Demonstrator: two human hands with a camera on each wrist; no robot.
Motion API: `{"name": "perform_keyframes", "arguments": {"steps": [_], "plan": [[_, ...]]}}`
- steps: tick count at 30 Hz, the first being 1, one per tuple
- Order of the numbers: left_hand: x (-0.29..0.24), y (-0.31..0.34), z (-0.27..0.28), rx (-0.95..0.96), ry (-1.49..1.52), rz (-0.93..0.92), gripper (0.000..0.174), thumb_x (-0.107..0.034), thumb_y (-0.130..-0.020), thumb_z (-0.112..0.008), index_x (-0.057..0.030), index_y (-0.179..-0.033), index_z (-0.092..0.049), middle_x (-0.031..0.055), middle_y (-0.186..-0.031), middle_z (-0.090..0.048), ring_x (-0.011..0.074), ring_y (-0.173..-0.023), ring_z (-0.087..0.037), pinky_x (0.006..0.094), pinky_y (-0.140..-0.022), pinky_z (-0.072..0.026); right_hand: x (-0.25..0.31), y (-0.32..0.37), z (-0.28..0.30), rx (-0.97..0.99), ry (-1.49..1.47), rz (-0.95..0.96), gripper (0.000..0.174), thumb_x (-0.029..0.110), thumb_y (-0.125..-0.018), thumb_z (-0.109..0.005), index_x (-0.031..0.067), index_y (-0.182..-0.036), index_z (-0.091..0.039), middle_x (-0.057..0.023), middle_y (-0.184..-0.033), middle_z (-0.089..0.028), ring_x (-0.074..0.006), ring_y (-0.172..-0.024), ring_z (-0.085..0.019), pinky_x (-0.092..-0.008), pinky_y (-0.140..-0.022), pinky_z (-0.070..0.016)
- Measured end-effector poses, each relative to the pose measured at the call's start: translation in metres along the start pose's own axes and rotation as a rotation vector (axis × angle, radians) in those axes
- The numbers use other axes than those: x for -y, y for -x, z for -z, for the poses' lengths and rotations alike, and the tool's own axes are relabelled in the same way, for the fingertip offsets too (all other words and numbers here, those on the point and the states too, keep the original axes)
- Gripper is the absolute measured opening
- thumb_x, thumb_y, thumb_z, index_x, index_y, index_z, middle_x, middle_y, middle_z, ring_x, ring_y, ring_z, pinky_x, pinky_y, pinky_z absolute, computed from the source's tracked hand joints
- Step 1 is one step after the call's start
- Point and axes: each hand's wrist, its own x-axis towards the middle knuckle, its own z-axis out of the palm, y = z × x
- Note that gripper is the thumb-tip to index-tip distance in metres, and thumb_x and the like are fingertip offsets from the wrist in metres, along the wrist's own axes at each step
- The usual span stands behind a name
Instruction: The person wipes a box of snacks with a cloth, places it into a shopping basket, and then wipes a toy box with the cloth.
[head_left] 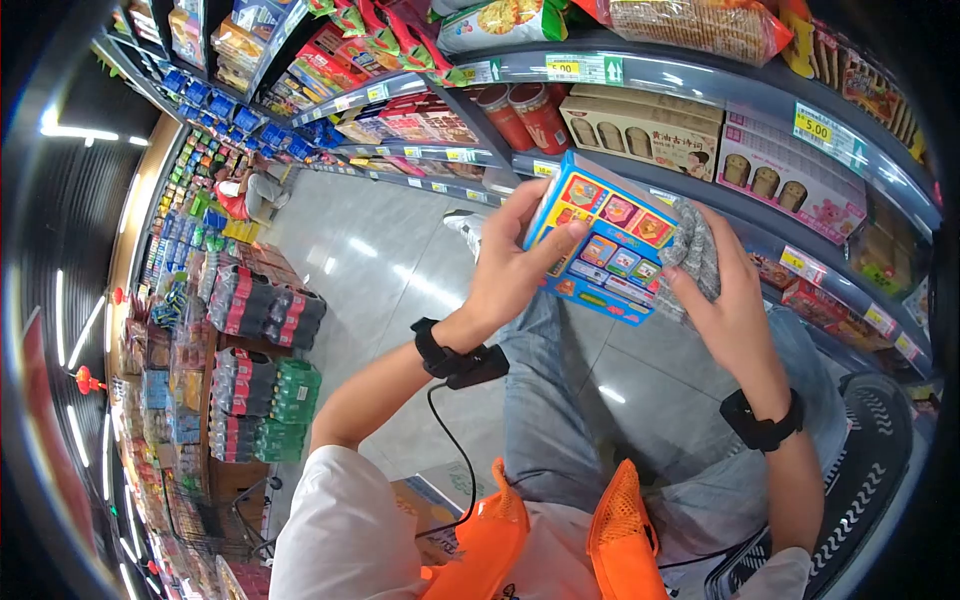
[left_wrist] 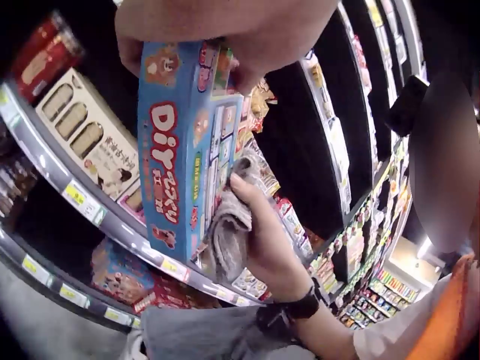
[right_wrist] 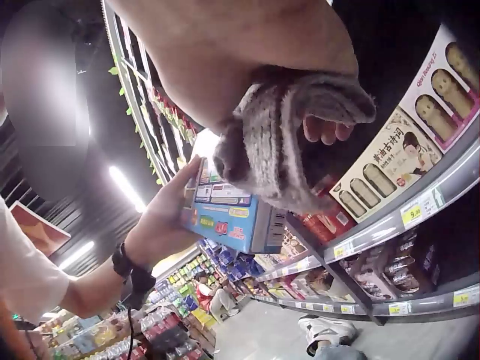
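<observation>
A blue box [head_left: 605, 245] with colourful pictures is tilted in front of the shelves; its side with red "DIY" lettering shows in the left wrist view [left_wrist: 176, 150]. My left hand [head_left: 515, 255] grips the box at its left end, thumb lying on the printed face. A grey knitted cloth [head_left: 692, 250] is in my right hand [head_left: 722, 290], against the box's right end. In the right wrist view the cloth [right_wrist: 277, 139] is bunched in the fingers and covers part of the box [right_wrist: 236, 221].
Shelves with price labels [head_left: 815, 125] curve along the top and right, holding beige boxes [head_left: 640, 130], red cans [head_left: 535, 115] and snack bags. Bottle packs [head_left: 240, 300] stand at left. A person in red [head_left: 235, 195] crouches down the aisle. A black ridged surface [head_left: 870, 450] is at lower right.
</observation>
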Motion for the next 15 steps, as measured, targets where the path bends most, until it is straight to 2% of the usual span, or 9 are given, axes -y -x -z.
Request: {"name": "perform_keyframes", "arguments": {"steps": [3,7,10,11,14,15], "plan": [[0.012,0.007,-0.008,-0.026,0.037,0.1,0.032,-0.018,-0.097,-0.069,-0.0017,-0.121,-0.056,0.0024,-0.109,-0.064,0.006,-0.099,-0.059,0.0245,-0.087,-0.0503,0.004,0.002,-0.003,0.035,-0.047,-0.116,0.055,0.018,-0.089,-0.067,-0.0013,-0.137,-0.05,-0.0232,-0.122,-0.059,-0.0409,-0.112,-0.059,-0.0435,-0.099,-0.0453],[0.026,0.011,-0.014,0.104,0.014,0.067,0.032,-0.017,-0.097,-0.069,-0.0014,-0.122,-0.055,0.004,-0.106,-0.065,0.0065,-0.098,-0.06,0.0251,-0.083,-0.0517,0.0,0.005,-0.01,0.103,0.074,0.035,0.059,0.017,-0.088,-0.067,0.001,-0.141,-0.048,-0.0225,-0.123,-0.059,-0.0405,-0.116,-0.056,-0.0447,-0.101,-0.0437],[0.019,0.02,-0.017,0.264,-0.088,0.062,0.042,-0.013,-0.094,-0.071,-0.0008,-0.13,-0.052,0.0046,-0.113,-0.064,0.0096,-0.101,-0.06,0.0265,-0.09,-0.0498,0.009,0.01,-0.02,0.137,0.027,0.101,0.064,0.017,-0.086,-0.067,0.0033,-0.145,-0.046,-0.0222,-0.125,-0.058,-0.0409,-0.118,-0.055,-0.0452,-0.102,-0.0431],[0.015,0.019,-0.014,0.373,-0.204,0.08,0.049,-0.008,-0.091,-0.074,0.0004,-0.134,-0.051,0.0061,-0.116,-0.062,0.0107,-0.101,-0.06,0.0278,-0.089,-0.0512,0.009,0.01,-0.021,0.166,-0.004,0.135,0.066,0.016,-0.086,-0.068,0.004,-0.146,-0.045,-0.0222,-0.126,-0.058,-0.0413,-0.118,-0.055,-0.0453,-0.101,-0.0434],[0.008,0.017,0.0,0.41,-0.426,-0.173,0.048,-0.008,-0.089,-0.075,-0.0027,-0.132,-0.054,0.0095,-0.106,-0.067,0.0116,-0.096,-0.066,0.0279,-0.081,-0.0543,0.015,0.01,-0.025,0.19,-0.112,0.141,0.071,0.014,-0.083,-0.07,0.0054,-0.148,-0.043,-0.0231,-0.128,-0.057,-0.0423,-0.116,-0.056,-0.045,-0.1,-0.0453],[0.008,0.014,0.005,0.386,-0.333,-0.185,0.048,-0.006,-0.089,-0.075,-0.0022,-0.132,-0.055,0.0077,-0.11,-0.067,0.0147,-0.098,-0.065,0.0285,-0.083,-0.0542,0.018,0.01,-0.024,0.17,-0.112,0.133,0.071,0.014,-0.083,-0.07,0.0053,-0.148,-0.043,-0.0231,-0.127,-0.057,-0.0421,-0.115,-0.056,-0.0448,-0.099,-0.0457]]}}
